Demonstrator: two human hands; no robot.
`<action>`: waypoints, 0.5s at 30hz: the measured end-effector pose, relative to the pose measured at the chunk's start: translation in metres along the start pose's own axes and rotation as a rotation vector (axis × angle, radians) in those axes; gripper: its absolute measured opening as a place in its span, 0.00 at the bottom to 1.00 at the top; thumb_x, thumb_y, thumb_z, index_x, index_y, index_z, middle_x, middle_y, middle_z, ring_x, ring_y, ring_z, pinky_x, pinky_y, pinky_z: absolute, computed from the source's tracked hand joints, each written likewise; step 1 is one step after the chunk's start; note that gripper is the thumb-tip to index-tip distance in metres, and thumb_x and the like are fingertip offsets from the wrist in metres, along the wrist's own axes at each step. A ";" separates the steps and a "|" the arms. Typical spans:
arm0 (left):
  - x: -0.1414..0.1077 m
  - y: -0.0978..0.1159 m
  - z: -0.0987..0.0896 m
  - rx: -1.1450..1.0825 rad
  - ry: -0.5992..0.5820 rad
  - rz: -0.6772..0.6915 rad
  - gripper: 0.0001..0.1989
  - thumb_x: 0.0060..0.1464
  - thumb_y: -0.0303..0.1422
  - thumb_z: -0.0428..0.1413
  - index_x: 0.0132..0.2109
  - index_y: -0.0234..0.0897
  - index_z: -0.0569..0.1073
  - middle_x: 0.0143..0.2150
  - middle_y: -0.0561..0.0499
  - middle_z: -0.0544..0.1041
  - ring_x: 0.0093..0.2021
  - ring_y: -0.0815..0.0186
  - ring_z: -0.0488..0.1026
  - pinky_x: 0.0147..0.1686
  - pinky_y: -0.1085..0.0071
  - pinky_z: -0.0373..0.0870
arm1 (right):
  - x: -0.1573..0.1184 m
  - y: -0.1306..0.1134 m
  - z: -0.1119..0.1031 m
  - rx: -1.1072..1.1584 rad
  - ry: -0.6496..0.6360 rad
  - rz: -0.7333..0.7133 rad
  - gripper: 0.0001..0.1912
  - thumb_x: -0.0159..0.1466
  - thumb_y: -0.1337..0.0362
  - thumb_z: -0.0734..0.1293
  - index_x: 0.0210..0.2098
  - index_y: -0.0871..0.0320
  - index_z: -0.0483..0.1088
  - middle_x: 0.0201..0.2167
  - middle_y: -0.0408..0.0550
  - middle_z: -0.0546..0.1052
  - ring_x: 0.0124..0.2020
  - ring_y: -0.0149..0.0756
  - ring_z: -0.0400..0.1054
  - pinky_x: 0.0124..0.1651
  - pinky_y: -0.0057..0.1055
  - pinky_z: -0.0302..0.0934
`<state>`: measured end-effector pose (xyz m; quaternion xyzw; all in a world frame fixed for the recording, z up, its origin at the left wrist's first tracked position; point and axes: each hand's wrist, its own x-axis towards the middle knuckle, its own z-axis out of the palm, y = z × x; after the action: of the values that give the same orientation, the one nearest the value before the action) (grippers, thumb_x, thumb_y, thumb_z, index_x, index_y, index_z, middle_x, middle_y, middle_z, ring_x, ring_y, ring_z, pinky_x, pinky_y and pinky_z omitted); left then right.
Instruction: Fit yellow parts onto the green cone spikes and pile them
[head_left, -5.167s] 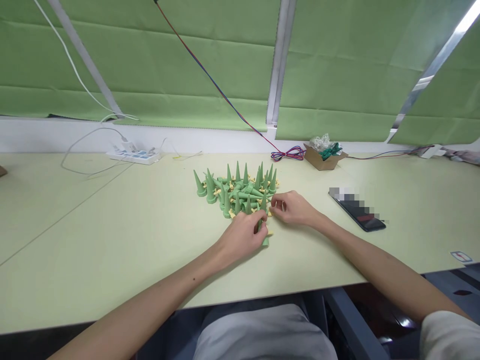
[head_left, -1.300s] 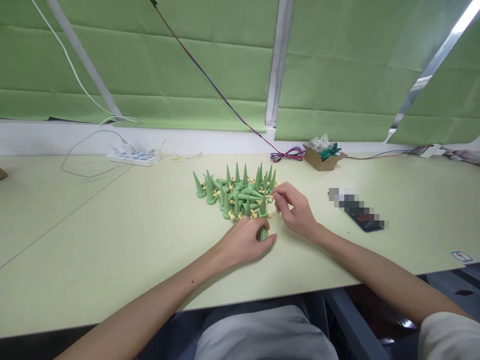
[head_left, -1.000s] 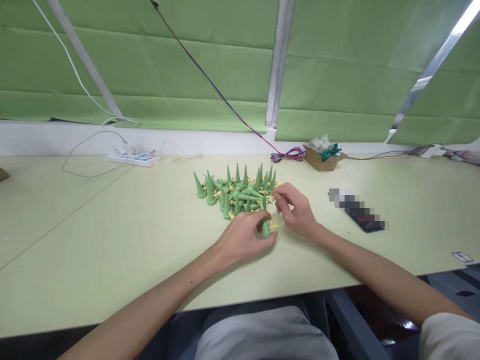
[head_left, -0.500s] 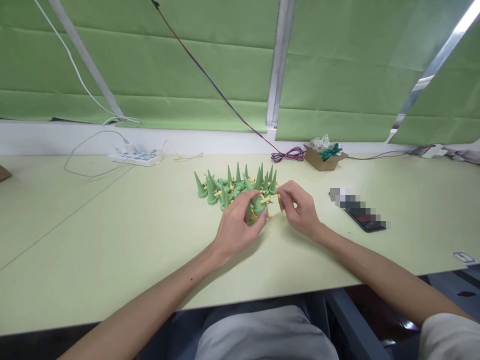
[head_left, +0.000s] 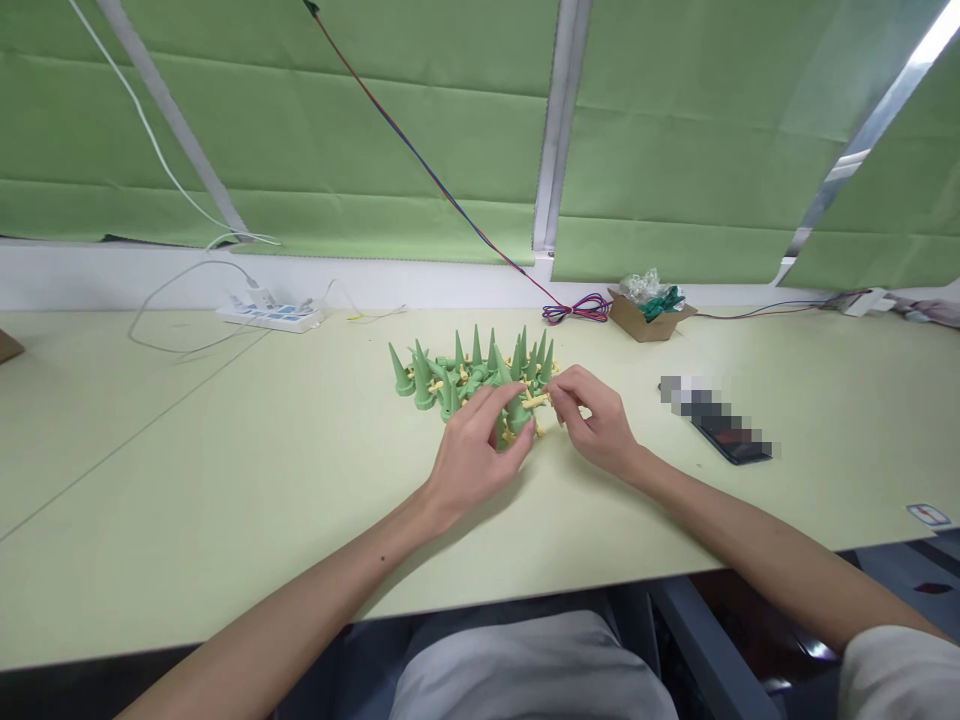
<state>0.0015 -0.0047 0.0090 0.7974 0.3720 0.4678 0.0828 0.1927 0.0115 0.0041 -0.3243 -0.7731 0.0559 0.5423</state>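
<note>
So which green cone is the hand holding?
The leaning green cone held in the left hand, with a yellow piece between it and the right hand; the other cones showing sit in the pile.

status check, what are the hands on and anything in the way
Left hand gripping a green cone, slightly tilted. Right hand at the yellow piece on its side. Other cones crowded behind, possibly in the way.

Pale table (head_left: 315, 540) bore a cluster of green cones (head_left: 480, 375), many upright. Beyond the cluster, leftward, lay a white power strip (head_left: 270, 318); beyond it, rightward, coiled wire (head_left: 576, 312) and a cardboard box (head_left: 643, 325); right, a dark phone (head_left: 733, 442).
</note>
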 end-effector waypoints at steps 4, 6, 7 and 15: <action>0.000 0.001 0.000 -0.003 -0.002 0.010 0.16 0.59 0.33 0.57 0.54 0.39 0.71 0.38 0.52 0.75 0.20 0.77 0.60 0.27 0.75 0.66 | 0.000 0.001 0.001 0.015 -0.015 0.000 0.09 0.71 0.66 0.59 0.36 0.55 0.69 0.29 0.46 0.68 0.28 0.32 0.62 0.30 0.31 0.58; 0.000 0.002 -0.001 -0.006 -0.002 0.011 0.16 0.59 0.33 0.57 0.54 0.39 0.72 0.38 0.53 0.75 0.20 0.77 0.60 0.27 0.75 0.66 | 0.000 0.001 0.001 0.022 -0.020 -0.001 0.09 0.71 0.66 0.59 0.37 0.56 0.69 0.29 0.45 0.68 0.28 0.32 0.62 0.30 0.31 0.58; 0.000 0.002 -0.001 -0.009 -0.001 0.012 0.16 0.59 0.33 0.57 0.54 0.39 0.72 0.38 0.53 0.74 0.20 0.77 0.60 0.26 0.75 0.66 | 0.000 0.001 0.001 0.024 -0.022 -0.003 0.09 0.71 0.66 0.59 0.37 0.56 0.69 0.29 0.45 0.68 0.28 0.32 0.62 0.30 0.31 0.58; 0.000 0.001 0.000 -0.029 -0.015 0.029 0.15 0.59 0.32 0.57 0.54 0.39 0.72 0.38 0.52 0.74 0.20 0.77 0.60 0.25 0.75 0.65 | -0.001 -0.001 0.002 0.025 -0.045 -0.023 0.08 0.71 0.66 0.59 0.36 0.56 0.68 0.27 0.45 0.67 0.28 0.31 0.61 0.29 0.30 0.58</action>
<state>0.0021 -0.0057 0.0095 0.8050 0.3528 0.4683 0.0903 0.1903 0.0107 0.0028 -0.3072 -0.7880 0.0663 0.5294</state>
